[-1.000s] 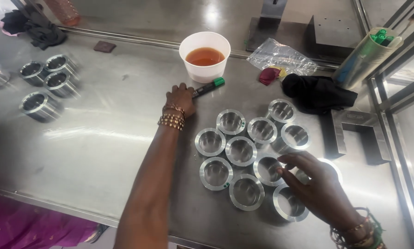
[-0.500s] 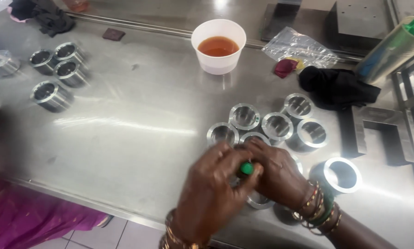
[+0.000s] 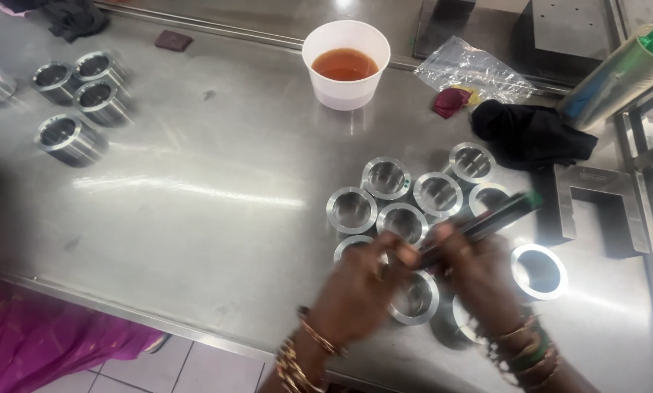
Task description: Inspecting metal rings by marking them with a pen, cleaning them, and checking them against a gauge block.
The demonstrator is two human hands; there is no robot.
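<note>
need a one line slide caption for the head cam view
Both hands, left hand and right hand, grip a dark marker above clustered metal rings on a steel table.

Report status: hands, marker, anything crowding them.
Left hand and right hand both grip the black marker. Held above the cluster of metal rings. Cup of amber liquid well apart.

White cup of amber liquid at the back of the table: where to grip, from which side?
Grip the white cup around its side wall, below the rim, coming in level from the near side. It stands upright, open and nearly full, so a top grab or any tilt risks a spill.
</note>
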